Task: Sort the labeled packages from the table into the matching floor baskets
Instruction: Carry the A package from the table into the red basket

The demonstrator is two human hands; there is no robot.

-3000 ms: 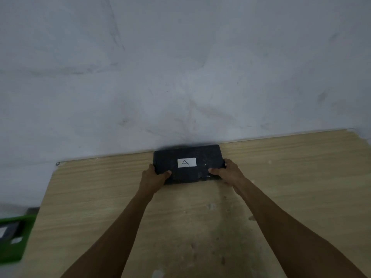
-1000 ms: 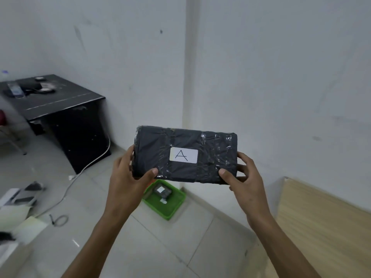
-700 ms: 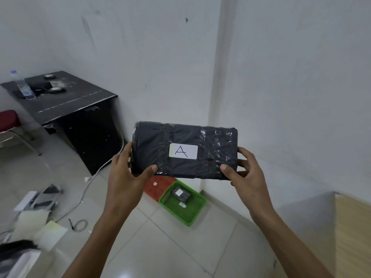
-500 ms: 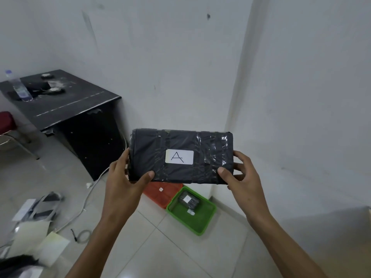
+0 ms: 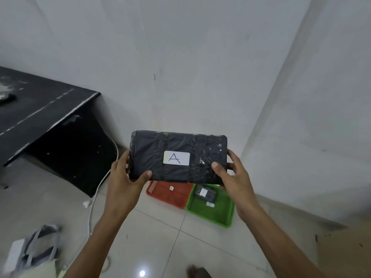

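A black plastic-wrapped package (image 5: 152,155) with a white label marked "A" is held level in front of me, above the floor. My left hand (image 5: 124,181) grips its left end and my right hand (image 5: 233,177) grips its right end. Below it, on the tiled floor by the wall, sit an orange basket (image 5: 170,198) with a small white tag inside and a green basket (image 5: 214,216) beside it on the right. The green basket holds a small black labelled package (image 5: 206,193). The held package hides the far edges of both baskets.
A black desk (image 5: 40,115) stands at the left against the wall, with a white cable (image 5: 94,197) running down to the floor beside it. A grey bag and papers (image 5: 34,251) lie at the lower left. White walls meet in a corner behind the baskets.
I have lifted the package off the wooden table and turned left with it. In the last second the baskets have come closer and now sit just under the package.
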